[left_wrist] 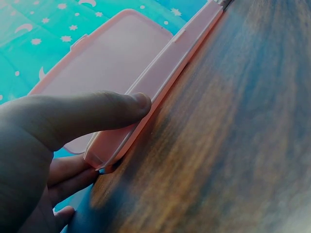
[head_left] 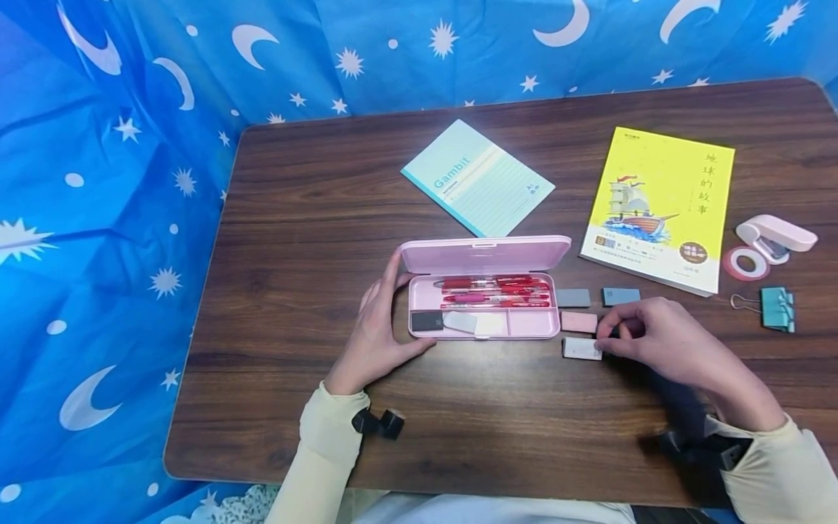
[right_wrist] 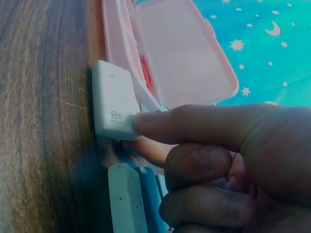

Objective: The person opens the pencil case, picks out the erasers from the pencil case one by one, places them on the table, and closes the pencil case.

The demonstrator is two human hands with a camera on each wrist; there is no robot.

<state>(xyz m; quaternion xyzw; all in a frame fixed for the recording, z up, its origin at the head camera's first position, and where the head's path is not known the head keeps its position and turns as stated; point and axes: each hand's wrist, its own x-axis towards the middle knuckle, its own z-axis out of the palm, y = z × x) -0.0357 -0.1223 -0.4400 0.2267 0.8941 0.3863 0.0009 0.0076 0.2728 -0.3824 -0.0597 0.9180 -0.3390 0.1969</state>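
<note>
A pink pencil case [head_left: 535, 324] lies with its lid [head_left: 486, 256] raised. Red pens [head_left: 491, 291] fill its long compartment; a black eraser [head_left: 427, 321] and white erasers [head_left: 460, 322] sit in the front one. My left hand [head_left: 374, 331] grips the case's left end, its thumb [left_wrist: 124, 109] along the front wall and fingers around the end. To the right of the case, my right hand [head_left: 661, 338] pinches the right end of a white 4B eraser [right_wrist: 114, 99] between thumb and index finger, the other fingers curled. A pink eraser [head_left: 579, 322] lies just behind that one.
Grey [head_left: 572, 298] and blue [head_left: 620, 296] erasers lie behind the right hand. A pale speckled eraser [right_wrist: 125, 199] shows below it in the right wrist view. Farther back are a notebook [head_left: 481, 178] and a yellow book [head_left: 661, 204]; rightward, a stapler [head_left: 782, 234], tape roll [head_left: 729, 268] and binder clip [head_left: 777, 309].
</note>
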